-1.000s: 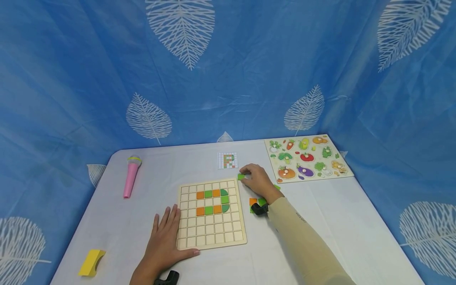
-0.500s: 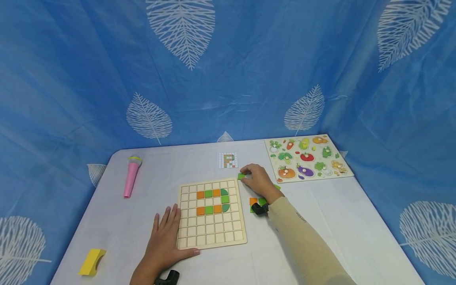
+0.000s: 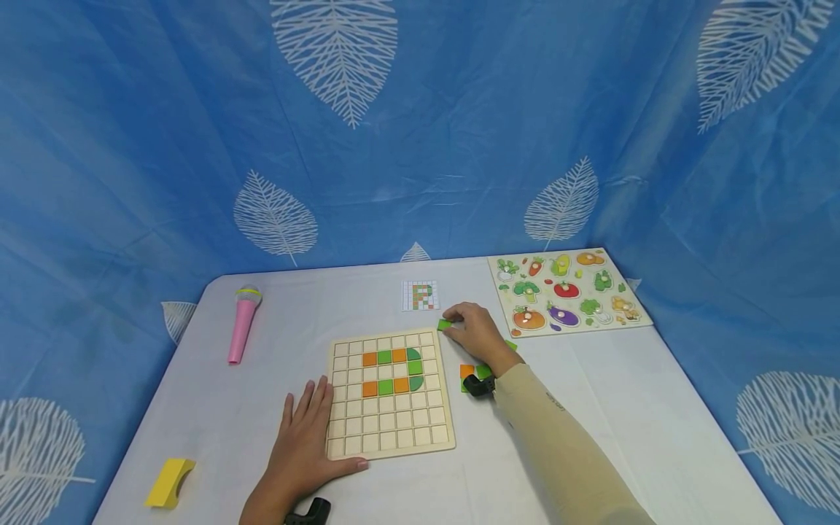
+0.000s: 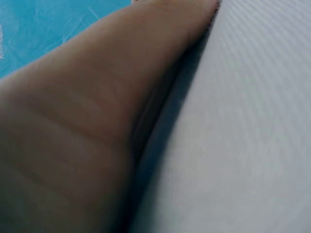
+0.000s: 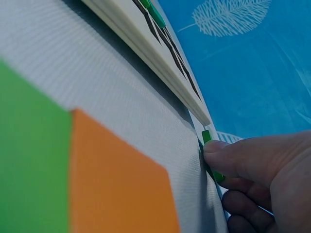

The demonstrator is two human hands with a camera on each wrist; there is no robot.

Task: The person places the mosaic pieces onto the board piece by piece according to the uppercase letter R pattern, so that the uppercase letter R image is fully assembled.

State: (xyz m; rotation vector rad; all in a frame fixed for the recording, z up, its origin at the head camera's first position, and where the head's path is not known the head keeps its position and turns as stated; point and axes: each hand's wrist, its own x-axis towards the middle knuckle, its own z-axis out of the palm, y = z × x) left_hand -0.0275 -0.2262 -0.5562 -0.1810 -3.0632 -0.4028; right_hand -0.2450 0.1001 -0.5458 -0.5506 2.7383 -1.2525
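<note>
A green square tile (image 3: 445,325) is pinched between the thumb and fingers of my right hand (image 3: 475,335), just off the far right corner of the wooden grid board (image 3: 387,442). In the right wrist view the thumb presses on the green tile (image 5: 212,155) near the board's corner. Orange, green and rounded dark-green pieces lie in the grid, shaped like a D without its left side. My left hand (image 3: 298,441) rests flat with fingers straight along the board's left edge, its thumb at the near corner. The left wrist view shows mostly thumb and tablecloth.
Several loose tiles, one of them orange (image 3: 467,371), lie under my right wrist. A small pattern card (image 3: 420,295) is behind the board. A vegetable puzzle (image 3: 558,295) sits back right, a pink toy microphone (image 3: 242,326) back left, a yellow arched block (image 3: 169,483) front left.
</note>
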